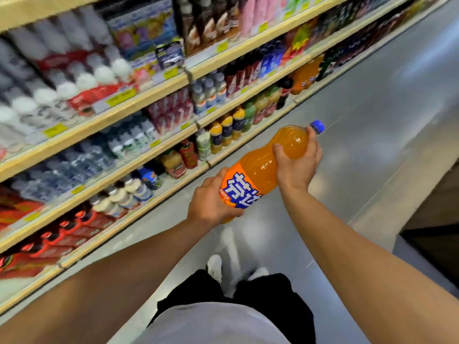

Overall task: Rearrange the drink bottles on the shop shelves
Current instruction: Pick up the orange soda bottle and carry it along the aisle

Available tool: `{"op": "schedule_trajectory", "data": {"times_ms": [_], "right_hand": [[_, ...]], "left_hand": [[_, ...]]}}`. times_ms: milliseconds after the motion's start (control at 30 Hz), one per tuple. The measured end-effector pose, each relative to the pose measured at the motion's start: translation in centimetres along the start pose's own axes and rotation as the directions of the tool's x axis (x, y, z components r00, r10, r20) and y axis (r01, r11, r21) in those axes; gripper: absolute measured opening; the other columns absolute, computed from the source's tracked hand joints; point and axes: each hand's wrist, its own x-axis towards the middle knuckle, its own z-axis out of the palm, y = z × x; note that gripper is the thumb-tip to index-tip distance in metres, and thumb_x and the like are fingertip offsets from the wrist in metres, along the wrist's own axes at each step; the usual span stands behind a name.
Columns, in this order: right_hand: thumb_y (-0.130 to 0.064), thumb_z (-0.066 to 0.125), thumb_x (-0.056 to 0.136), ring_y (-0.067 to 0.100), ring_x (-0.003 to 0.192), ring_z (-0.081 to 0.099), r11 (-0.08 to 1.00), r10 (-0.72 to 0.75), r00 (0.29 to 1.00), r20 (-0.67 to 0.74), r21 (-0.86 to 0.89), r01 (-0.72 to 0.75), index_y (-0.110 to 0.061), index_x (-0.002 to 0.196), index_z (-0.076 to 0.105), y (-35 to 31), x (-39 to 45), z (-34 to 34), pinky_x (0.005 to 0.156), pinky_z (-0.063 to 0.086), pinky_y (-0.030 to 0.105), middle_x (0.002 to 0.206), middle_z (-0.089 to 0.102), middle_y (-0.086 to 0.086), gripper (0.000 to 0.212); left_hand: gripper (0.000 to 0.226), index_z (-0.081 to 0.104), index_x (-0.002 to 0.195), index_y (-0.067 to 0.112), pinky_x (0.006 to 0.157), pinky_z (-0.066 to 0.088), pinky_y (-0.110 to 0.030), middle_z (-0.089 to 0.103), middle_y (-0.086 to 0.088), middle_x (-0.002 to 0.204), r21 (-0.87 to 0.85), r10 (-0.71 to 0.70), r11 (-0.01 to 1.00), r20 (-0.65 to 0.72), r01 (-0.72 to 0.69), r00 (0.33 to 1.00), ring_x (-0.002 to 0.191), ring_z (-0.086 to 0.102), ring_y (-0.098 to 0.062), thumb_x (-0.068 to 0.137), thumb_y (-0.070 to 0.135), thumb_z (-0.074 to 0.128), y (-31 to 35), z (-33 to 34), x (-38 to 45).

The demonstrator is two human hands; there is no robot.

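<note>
Gripping one orange soda bottle (pixel 260 167) (full, blue cap), both hands: left hand (pixel 211 202) low, right hand (pixel 298 160) high.

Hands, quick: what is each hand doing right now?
Left hand: grips the lower, labelled end of the orange soda bottle.
Right hand: grips the same bottle's upper part, just below the blue cap.

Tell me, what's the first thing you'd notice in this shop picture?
A big orange bottle with a blue cap, lying tilted over the aisle floor in the middle. The left hand grips its labelled bottom end and the right hand grips near its neck. On the left, long shelves packed with colourful drinks run away down the aisle.
</note>
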Motion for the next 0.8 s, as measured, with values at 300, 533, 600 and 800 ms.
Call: {"op": "schedule_trajectory", "data": {"times_ms": [300, 533, 600, 800], "right_hand": [[-0.032, 0.076, 0.081, 0.022, 0.123, 0.050, 0.998, 0.015, 0.999, -0.040, 0.064, -0.012, -0.039, 0.145, 0.038, 1.8, 24.1, -4.6, 0.103, 0.047, 0.044, 0.147, 0.033, 0.004, 0.075], [-0.028, 0.074, 0.085, 0.023, 0.130, 0.045, 1.000, -0.018, 0.998, 0.062, -0.009, 0.019, -0.035, 0.148, 0.035, -0.5, 41.4, -7.8, 0.098, 0.038, 0.027, 0.152, 0.030, 0.005, 0.075], [-0.029, 0.075, 0.084, 0.024, 0.130, 0.046, 0.999, -0.038, 0.996, 0.080, -0.022, 0.040, -0.037, 0.147, 0.036, -0.7, 45.9, -7.9, 0.101, 0.040, 0.032, 0.152, 0.031, 0.005, 0.075], [-0.031, 0.075, 0.083, 0.027, 0.133, 0.044, 0.994, -0.078, 0.986, 0.147, -0.064, 0.089, -0.035, 0.148, 0.036, 0.1, 60.0, -5.8, 0.106, 0.041, 0.038, 0.152, 0.031, 0.006, 0.076]], "left_hand": [[0.124, 0.018, 0.153, 0.039, 0.099, 0.047, -0.045, 0.051, -0.002, 0.137, 0.111, 0.032, 0.993, 0.007, -0.033, 0.999, 0.121, 0.051, -0.027, 0.051, 0.067, 0.081, 13.7, 8.7, 18.3], [0.121, 0.029, 0.152, 0.026, 0.098, 0.049, -0.042, 0.058, -0.005, 0.130, 0.053, 0.013, 0.999, -0.128, -0.006, 0.992, 0.113, 0.057, -0.024, 0.047, 0.074, 0.065, 24.8, 15.0, 29.6], [0.114, 0.038, 0.147, 0.017, 0.091, 0.053, -0.041, 0.064, -0.007, 0.120, 0.112, 0.046, 0.993, -0.211, -0.023, 0.976, 0.105, 0.063, -0.025, 0.050, 0.072, 0.064, 26.8, 17.0, 33.1], [0.115, 0.027, 0.147, 0.039, 0.094, 0.053, -0.045, 0.058, 0.003, 0.129, -0.014, -0.102, 0.995, -0.111, 0.101, 0.989, 0.116, 0.057, -0.022, 0.048, 0.069, 0.077, 31.7, 21.2, 45.5]]}}
